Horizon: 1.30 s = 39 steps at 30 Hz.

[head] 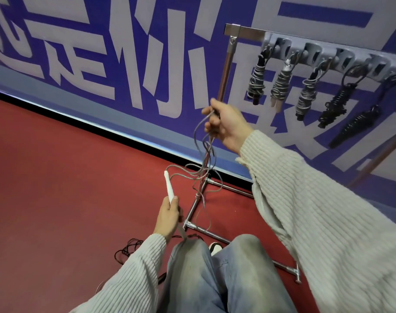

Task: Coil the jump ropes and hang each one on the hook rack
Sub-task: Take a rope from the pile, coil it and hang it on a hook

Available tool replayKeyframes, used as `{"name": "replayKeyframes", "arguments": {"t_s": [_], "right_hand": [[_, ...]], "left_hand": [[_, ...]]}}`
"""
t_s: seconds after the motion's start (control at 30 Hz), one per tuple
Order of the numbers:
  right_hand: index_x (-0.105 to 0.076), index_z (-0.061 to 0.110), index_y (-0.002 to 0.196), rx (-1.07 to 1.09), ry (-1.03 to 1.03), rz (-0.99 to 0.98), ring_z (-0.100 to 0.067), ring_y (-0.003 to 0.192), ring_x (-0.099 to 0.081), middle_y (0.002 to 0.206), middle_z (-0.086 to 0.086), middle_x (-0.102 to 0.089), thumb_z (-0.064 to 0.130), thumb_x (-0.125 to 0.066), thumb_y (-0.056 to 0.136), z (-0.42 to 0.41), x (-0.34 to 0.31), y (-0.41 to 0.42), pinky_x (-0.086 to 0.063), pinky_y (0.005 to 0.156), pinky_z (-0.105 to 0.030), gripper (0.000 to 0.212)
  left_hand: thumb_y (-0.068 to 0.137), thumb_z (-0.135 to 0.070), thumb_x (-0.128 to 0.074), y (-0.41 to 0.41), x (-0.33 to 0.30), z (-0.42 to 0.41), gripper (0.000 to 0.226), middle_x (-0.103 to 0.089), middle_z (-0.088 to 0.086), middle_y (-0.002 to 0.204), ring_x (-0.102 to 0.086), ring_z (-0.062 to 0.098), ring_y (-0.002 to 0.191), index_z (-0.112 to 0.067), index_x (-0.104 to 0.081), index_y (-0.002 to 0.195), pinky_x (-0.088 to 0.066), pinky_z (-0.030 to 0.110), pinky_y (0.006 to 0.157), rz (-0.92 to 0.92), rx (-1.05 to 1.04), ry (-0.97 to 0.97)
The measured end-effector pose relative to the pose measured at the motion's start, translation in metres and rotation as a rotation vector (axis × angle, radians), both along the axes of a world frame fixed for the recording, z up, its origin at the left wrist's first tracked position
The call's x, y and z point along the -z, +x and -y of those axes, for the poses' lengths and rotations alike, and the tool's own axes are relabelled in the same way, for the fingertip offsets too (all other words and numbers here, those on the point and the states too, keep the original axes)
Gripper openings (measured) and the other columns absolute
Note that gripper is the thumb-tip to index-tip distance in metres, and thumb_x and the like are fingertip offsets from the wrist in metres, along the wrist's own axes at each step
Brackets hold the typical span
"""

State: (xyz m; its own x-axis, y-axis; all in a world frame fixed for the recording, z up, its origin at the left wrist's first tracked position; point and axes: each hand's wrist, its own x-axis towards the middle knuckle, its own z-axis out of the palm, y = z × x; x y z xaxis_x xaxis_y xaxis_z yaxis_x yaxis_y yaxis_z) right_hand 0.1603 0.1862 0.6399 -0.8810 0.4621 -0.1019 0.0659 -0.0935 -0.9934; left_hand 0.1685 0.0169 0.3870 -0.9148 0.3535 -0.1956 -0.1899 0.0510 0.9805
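My right hand is raised in front of the rack's left post and grips a bunch of grey jump rope cord, which hangs down in loose loops. Lower down, my left hand holds that rope's white handle, pointing up. The hook rack is a grey strip of hooks at the upper right on a metal stand. Several coiled ropes hang from it: three grey ones on the left hooks and two black ones to their right.
A black jump rope lies loose on the red floor beside my left knee. The stand's chrome base bars run across the floor by my feet. A blue wall with large pale lettering stands behind the rack.
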Motion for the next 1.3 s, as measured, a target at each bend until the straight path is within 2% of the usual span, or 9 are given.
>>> {"name": "replayKeyframes", "arguments": {"t_s": [0.17, 0.47, 0.53, 0.63, 0.73, 0.9, 1.03, 1.13, 1.3], "right_hand": [[-0.071, 0.012, 0.084, 0.002, 0.037, 0.155, -0.014, 0.059, -0.059, 0.056, 0.004, -0.049, 0.041, -0.046, 0.107, -0.007, 0.031, 0.001, -0.048, 0.068, -0.028, 0.045], [-0.057, 0.021, 0.115, -0.096, 0.704, 0.721, -0.025, 0.093, -0.069, 0.107, -0.005, -0.071, 0.087, -0.027, 0.087, -0.011, 0.063, 0.031, -0.054, 0.084, -0.036, 0.078], [-0.064, 0.016, 0.110, 0.004, 0.786, 0.623, -0.026, 0.085, -0.072, 0.098, -0.004, -0.073, 0.086, -0.030, 0.085, -0.014, 0.063, 0.029, -0.058, 0.085, -0.040, 0.082], [-0.068, 0.011, 0.093, 0.019, 0.379, 0.317, -0.018, 0.063, -0.065, 0.077, -0.005, -0.071, 0.068, -0.052, 0.092, -0.014, 0.057, 0.033, -0.058, 0.066, -0.035, 0.059], [-0.063, 0.014, 0.087, -0.023, 0.346, 0.244, -0.020, 0.073, -0.067, 0.093, -0.016, -0.076, 0.043, -0.067, 0.094, -0.014, 0.062, 0.040, -0.060, 0.071, -0.038, 0.030], [-0.054, 0.015, 0.083, 0.290, 0.150, 0.160, -0.028, 0.068, -0.063, 0.077, -0.012, -0.060, 0.019, -0.051, 0.091, -0.035, 0.070, 0.055, -0.060, 0.071, -0.043, 0.009], [-0.063, 0.017, 0.080, -0.049, 0.344, 0.321, -0.014, 0.049, -0.041, 0.073, -0.004, -0.056, 0.021, -0.060, 0.093, -0.021, 0.088, 0.082, -0.035, 0.048, -0.025, 0.014], [-0.067, 0.013, 0.110, -0.241, 0.258, 0.222, -0.006, 0.044, -0.043, 0.093, -0.005, -0.074, 0.032, -0.066, 0.096, -0.002, 0.102, 0.094, -0.034, 0.041, -0.021, 0.023], [-0.068, 0.022, 0.103, -0.119, 0.420, 0.090, -0.005, 0.059, -0.056, 0.072, 0.007, -0.062, 0.030, -0.078, 0.087, 0.003, 0.110, 0.095, -0.042, 0.056, -0.019, 0.021]], "left_hand": [[0.109, -0.030, -0.039, -0.008, -0.033, -0.002, 0.024, -0.042, -0.004, 0.068, -0.033, 0.009, 0.052, -0.011, -0.053, 0.112, -0.032, 0.025, 0.048, -0.056, -0.028, 0.027], [0.106, -0.032, -0.050, -0.003, -0.110, -0.028, 0.018, -0.039, -0.007, 0.064, -0.028, 0.008, 0.050, -0.018, -0.048, 0.095, -0.027, 0.023, 0.044, -0.173, 0.152, 0.225], [0.104, -0.034, -0.052, -0.007, -0.122, -0.041, 0.019, -0.042, -0.005, 0.067, -0.031, 0.008, 0.051, -0.019, -0.051, 0.093, -0.029, 0.024, 0.046, -0.225, 0.142, 0.179], [0.103, -0.034, -0.054, -0.011, -0.134, -0.055, 0.020, -0.055, -0.006, 0.071, -0.044, 0.003, 0.052, -0.016, -0.060, 0.096, -0.035, 0.023, 0.052, -0.345, 0.182, 0.026], [0.102, -0.034, -0.056, -0.006, -0.136, -0.062, 0.023, -0.059, -0.008, 0.072, -0.047, 0.003, 0.056, -0.014, -0.066, 0.100, -0.037, 0.021, 0.055, -0.462, 0.238, -0.064], [0.101, -0.022, -0.053, -0.015, -0.135, -0.064, 0.011, -0.042, 0.002, 0.076, -0.031, 0.009, 0.046, -0.014, -0.053, 0.093, -0.026, 0.021, 0.042, 0.022, -0.011, 0.137], [0.101, -0.006, -0.054, -0.029, -0.153, -0.063, 0.014, -0.043, -0.001, 0.065, -0.034, 0.006, 0.045, -0.012, -0.053, 0.088, -0.030, 0.019, 0.041, 0.192, -0.007, 0.403], [0.103, -0.007, -0.054, -0.028, -0.165, -0.069, 0.013, -0.051, 0.001, 0.070, -0.044, 0.007, 0.050, -0.009, -0.054, 0.090, -0.039, 0.018, 0.045, 0.271, 0.089, 0.505], [0.103, -0.006, -0.055, -0.019, -0.177, -0.069, 0.006, -0.056, 0.005, 0.075, -0.052, 0.007, 0.053, -0.002, -0.058, 0.100, -0.048, 0.015, 0.049, 0.451, 0.198, 0.597]]}}
